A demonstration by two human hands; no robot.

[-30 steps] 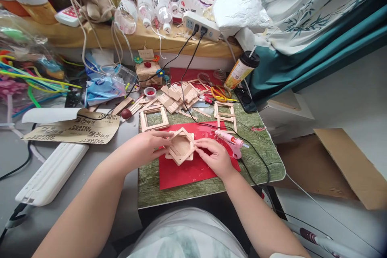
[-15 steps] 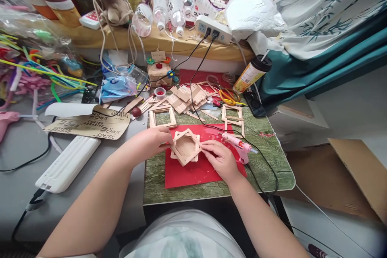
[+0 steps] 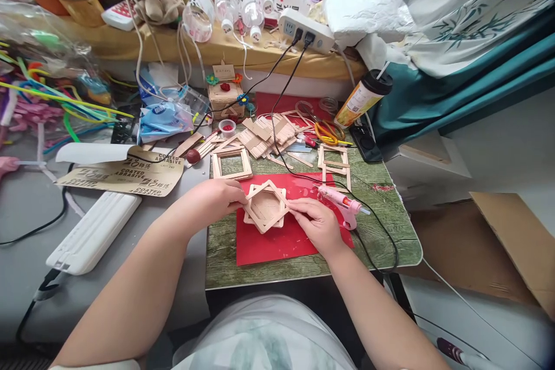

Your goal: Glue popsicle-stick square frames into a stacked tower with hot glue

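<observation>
A square popsicle-stick frame [image 3: 263,228] lies turned like a diamond over a squarer popsicle-stick base [image 3: 281,221], forming a star outline with a wooden floor inside. My left hand [image 3: 228,199] pinches the frame's left corner. At the opposite corner, my right hand [image 3: 316,222] grips it between thumb and fingers. Both pieces rest above a red sheet [image 3: 260,251]. Just right of my right hand lies a pink glue gun [image 3: 344,202]. Two more stick frames sit behind, one at the left [image 3: 232,163] and one at the right [image 3: 333,165].
Loose popsicle sticks [image 3: 269,136] are heaped at the back, near scissors [image 3: 329,133] and a drink cup [image 3: 363,98]. Black cables [image 3: 312,181] cross the green board [image 3: 373,219]. Sandpaper [image 3: 125,176] and a white power strip [image 3: 93,234] lie on the left.
Both hands keep their hold on the frame's corners, with at most a slight shift. The whole view has tilted a little, so the background sits slightly higher.
</observation>
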